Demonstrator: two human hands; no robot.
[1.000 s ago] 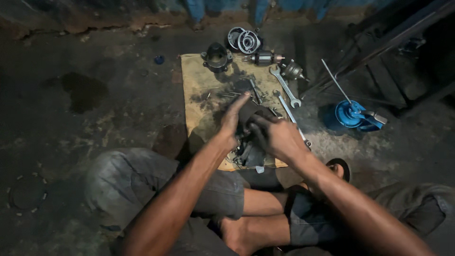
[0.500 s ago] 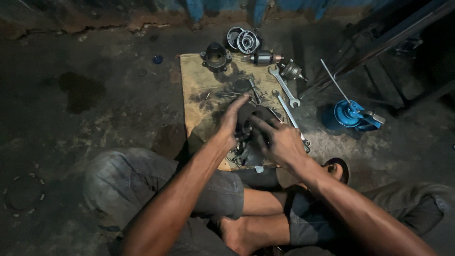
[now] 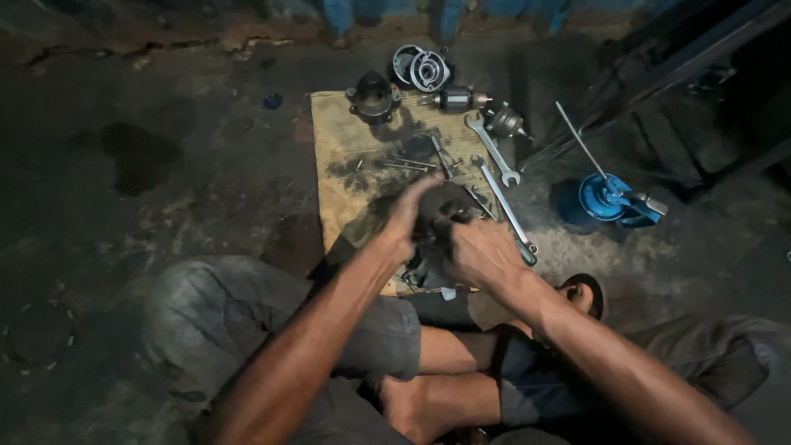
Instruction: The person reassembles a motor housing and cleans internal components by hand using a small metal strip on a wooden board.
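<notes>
Down on the rough, stained concrete floor [image 3: 148,189] lies a flat piece of brown cardboard [image 3: 342,156], and both hands work at its near edge. Between them sits a dark, rounded metal motor part [image 3: 441,210], greasy and dull. The left hand [image 3: 404,218] curls over its left side with the fingers bent around it, and the right hand [image 3: 482,251] grips it from the right and below, fingers closed on the metal. Along the right edge of the cardboard lie two long, shiny spanners [image 3: 494,177], one after the other, almost touching. In the middle are some thin bolts [image 3: 412,163] scattered loosely. At the far edge stand a black, dome-shaped housing [image 3: 373,96], a round silver end cover [image 3: 422,70] with openings, a cylindrical armature [image 3: 453,100] and a small grey gear piece [image 3: 503,122]. Well apart on the right, off the cardboard, sits a blue round oil can [image 3: 610,199] with a thin, straight metal spout.
</notes>
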